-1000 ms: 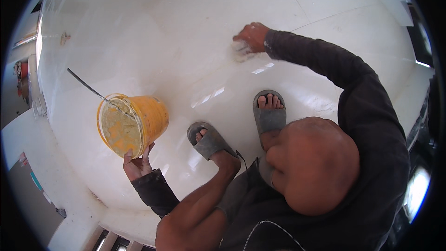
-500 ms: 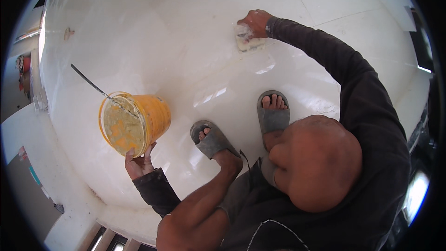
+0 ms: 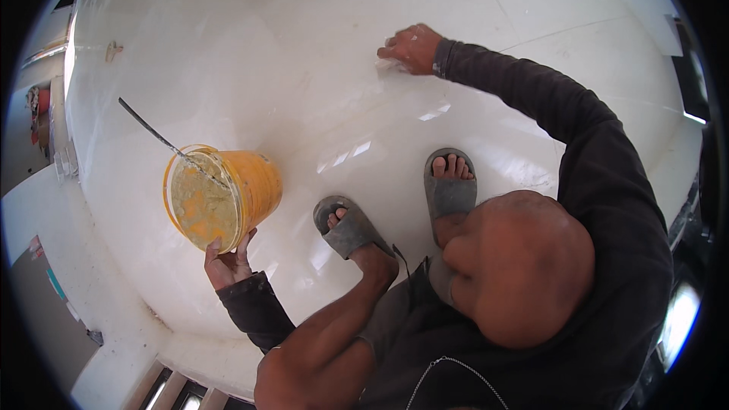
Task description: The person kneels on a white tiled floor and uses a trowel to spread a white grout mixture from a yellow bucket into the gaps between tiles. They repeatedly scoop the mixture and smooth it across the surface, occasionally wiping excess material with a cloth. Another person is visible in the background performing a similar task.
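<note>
On the glossy pale floor at the left stands a yellow bucket (image 3: 258, 190), its inside caked with a greyish-yellow substance. A thin dark rod (image 3: 148, 127) leans out over its far rim. My left hand (image 3: 231, 264) grips the near rim, thumb at the inner side and fingers outside. Farther off, right of the middle, my right hand (image 3: 414, 48) is closed and pressed down at the floor. Under its fingers shows a bit of a pale flat pad (image 3: 386, 66); the hand hides most of it, and its exact kind is unclear.
My feet in grey slide sandals (image 3: 449, 196) stand between the bucket and my right arm. Thin joint lines cross the floor (image 3: 319, 38) at the far right. A pale wall edge with items (image 3: 42, 118) runs along the left, and railing-like bars (image 3: 171, 393) lie at the lower left.
My right hand has shifted slightly left and turned, so less of the pale pad shows. The bucket and my left hand stay nearly in place.
</note>
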Demonstrator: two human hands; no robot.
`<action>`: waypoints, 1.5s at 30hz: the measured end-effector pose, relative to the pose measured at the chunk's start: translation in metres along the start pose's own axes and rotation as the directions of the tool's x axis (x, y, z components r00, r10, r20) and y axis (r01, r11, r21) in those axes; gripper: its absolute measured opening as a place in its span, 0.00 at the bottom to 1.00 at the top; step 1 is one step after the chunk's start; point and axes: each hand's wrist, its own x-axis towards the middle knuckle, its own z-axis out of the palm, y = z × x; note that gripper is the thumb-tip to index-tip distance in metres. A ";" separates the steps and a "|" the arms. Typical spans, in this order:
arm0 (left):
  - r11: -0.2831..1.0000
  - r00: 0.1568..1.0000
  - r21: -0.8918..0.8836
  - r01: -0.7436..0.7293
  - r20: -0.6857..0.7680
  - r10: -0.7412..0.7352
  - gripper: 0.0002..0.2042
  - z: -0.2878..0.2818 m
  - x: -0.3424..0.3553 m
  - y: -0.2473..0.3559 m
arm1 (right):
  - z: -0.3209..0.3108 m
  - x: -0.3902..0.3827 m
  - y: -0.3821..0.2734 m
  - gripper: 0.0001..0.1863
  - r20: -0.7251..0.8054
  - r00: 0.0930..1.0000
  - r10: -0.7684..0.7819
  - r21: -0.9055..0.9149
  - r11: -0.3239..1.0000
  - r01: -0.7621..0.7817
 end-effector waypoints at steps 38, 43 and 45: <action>0.995 0.993 0.078 -0.069 -0.095 0.076 0.27 -0.002 0.001 -0.001 | 0.029 0.003 0.038 0.27 -0.169 0.937 0.304 0.058 0.953 -0.298; 0.998 0.994 0.043 -0.050 -0.094 0.054 0.28 -0.007 0.005 -0.001 | -0.023 -0.061 0.131 0.33 -0.076 0.921 0.381 -0.017 0.923 -0.383; 0.999 0.995 0.030 -0.035 -0.092 0.038 0.28 -0.004 0.006 -0.002 | -0.021 -0.088 0.161 0.34 0.141 0.904 0.404 -0.057 0.915 -0.400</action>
